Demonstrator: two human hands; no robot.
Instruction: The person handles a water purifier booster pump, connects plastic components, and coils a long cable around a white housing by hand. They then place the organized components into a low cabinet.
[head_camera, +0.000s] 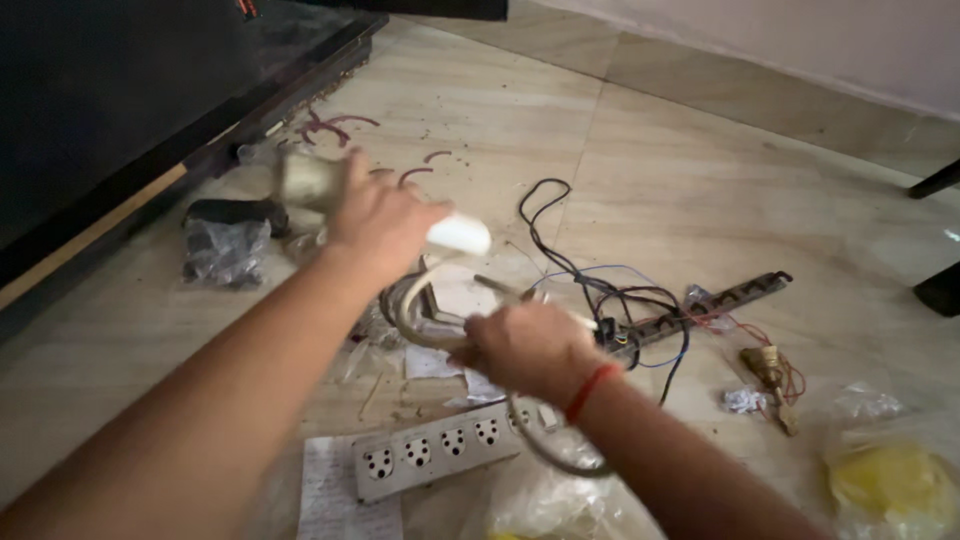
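Observation:
My left hand (378, 222) is raised and blurred, closed around a white plug (458, 235) at the end of a thick grey cable (412, 310). My right hand (528, 348), with a red thread at the wrist, grips the same cable lower down where it loops. The cable runs on under my right forearm. A white socket strip (432, 452) with several round outlets lies on the floor just below my hands. Right of my right hand a dark strip part (715, 303) lies with thin black, blue and red wires (560, 235) attached.
Beige tiled floor. A black cabinet edge (150, 130) fills the upper left, with a dark plastic bag (225, 248) beside it. Sheets of paper (340, 488) lie under the socket strip. A brass fitting (768, 368), crumpled foil (742, 400) and a yellow plastic bag (890, 478) lie at right.

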